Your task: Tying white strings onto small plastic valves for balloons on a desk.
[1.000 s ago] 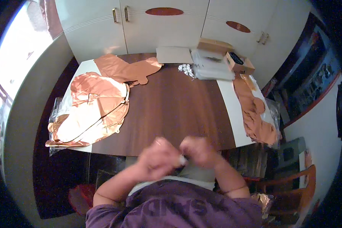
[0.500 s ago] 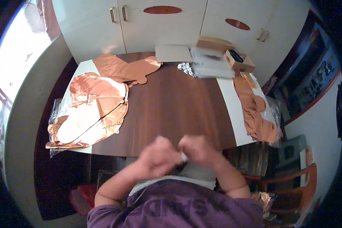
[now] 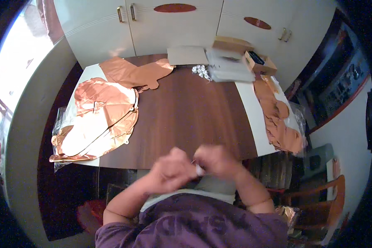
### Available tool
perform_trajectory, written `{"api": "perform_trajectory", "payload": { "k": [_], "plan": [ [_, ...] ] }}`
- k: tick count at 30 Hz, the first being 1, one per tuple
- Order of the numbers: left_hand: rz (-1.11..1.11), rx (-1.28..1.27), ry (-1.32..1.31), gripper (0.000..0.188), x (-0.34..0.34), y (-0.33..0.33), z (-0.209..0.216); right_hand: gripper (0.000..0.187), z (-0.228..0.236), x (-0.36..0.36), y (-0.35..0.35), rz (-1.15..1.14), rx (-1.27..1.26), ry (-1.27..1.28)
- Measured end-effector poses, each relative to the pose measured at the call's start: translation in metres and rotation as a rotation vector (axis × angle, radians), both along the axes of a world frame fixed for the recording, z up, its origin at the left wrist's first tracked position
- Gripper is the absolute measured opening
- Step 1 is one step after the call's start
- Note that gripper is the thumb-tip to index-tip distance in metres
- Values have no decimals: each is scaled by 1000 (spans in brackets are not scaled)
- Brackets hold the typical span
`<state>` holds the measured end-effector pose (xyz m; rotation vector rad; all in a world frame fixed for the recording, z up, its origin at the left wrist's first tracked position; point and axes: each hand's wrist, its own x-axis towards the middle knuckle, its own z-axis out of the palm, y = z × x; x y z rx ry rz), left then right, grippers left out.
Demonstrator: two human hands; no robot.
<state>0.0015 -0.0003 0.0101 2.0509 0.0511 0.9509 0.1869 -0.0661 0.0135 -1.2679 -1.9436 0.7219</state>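
Observation:
My left hand and my right hand meet just past the table's near edge, in front of my body. Both are closed, fingers bent inward and somewhat blurred. Between them shows a small white bundle, much like the white ribbon coils on the table; its exact kind is hard to make out. Flat copper-coloured foil balloons lie stacked at the left of the table. Beyond them rests another copper foil piece, with a rounded outline.
Small white coils lie at the far side by a grey-brown board, clear plastic bags and an open cardboard box holding something black. More copper foil lies along the right edge. A wooden chair stands at lower right.
The hands stay together in nearly the same place, the right one shifted slightly up. More of the white bundle shows between them. The whole view has tilted a little.

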Motion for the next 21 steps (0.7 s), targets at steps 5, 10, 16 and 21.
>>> {"api": "perform_trajectory", "payload": {
  "k": [5,10,16,21],
  "plan": [
    [24,120,94,17,4,2,-10,6,18,1,-6,-39,193,227],
    [345,178,211,17,-6,13,13,12,-23,-5,-9,247,107,159],
    [66,83,-49,12,-1,7,-5,18,-30,-10,-9,124,108,222],
    [-13,31,104,8,1,-2,-8,13,13,-2,-5,-121,4,381]
  ]
}}
